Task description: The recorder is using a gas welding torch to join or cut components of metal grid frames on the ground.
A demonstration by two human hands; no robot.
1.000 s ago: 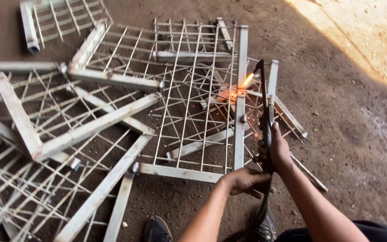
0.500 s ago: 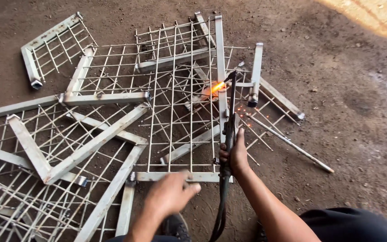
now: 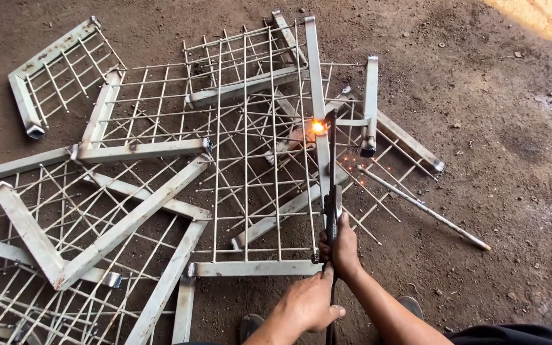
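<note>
While right hand [image 3: 341,246] grips torch [image 3: 331,185], flame [image 3: 318,127] well ahead.

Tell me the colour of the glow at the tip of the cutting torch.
Bright orange-yellow glow, with small orange sparks scattered beside it on the grey metal wire grid; the head view shows it.

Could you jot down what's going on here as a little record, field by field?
Setting: bare dirt floor
Right hand: grips the handle of a long cutting torch
Left hand: open, just below the torch handle, close to the right hand
Torch tip: glowing flame on a metal bar, small sparks beside it
Around: pile of grey metal grid frames
</note>
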